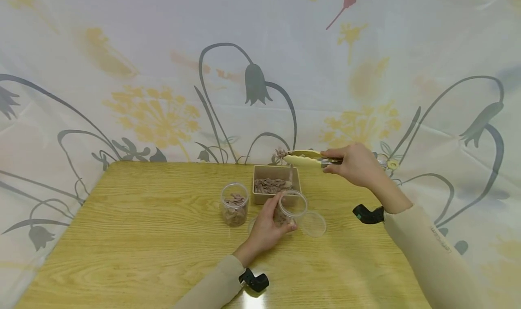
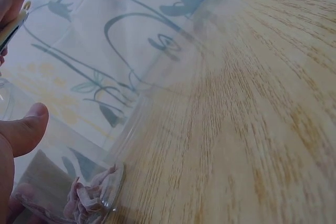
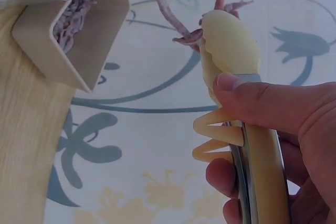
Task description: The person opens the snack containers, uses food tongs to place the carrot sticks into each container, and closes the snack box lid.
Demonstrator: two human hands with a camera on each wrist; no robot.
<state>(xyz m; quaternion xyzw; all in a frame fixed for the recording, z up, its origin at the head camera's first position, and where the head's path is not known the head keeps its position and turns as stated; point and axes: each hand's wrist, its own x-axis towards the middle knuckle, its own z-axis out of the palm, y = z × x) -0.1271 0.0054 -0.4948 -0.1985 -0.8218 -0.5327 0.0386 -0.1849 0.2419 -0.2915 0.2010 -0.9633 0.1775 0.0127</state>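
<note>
My right hand [image 1: 355,165] grips a pair of yellow-and-metal tongs [image 1: 303,159], raised above the back of the table. Pinched in the tips of the tongs [image 3: 231,40] are a few thin purplish-brown strips [image 3: 169,11]. Below and to the left, my left hand [image 1: 266,230] holds a clear plastic jar [image 1: 300,214], its mouth uncovered. Some of the same strips [image 2: 86,200] lie at the jar's bottom. Behind this jar stands a beige rectangular box [image 1: 264,200] with more strips [image 1: 272,185] inside.
Left of the box is a second clear jar [image 1: 234,216], partly filled with strips. A clear round lid [image 1: 315,225] lies right of the held jar; another lid edge [image 1: 251,226] shows beside my left hand. A flower-patterned cloth [image 1: 163,73] hangs behind the wooden table [image 1: 142,236].
</note>
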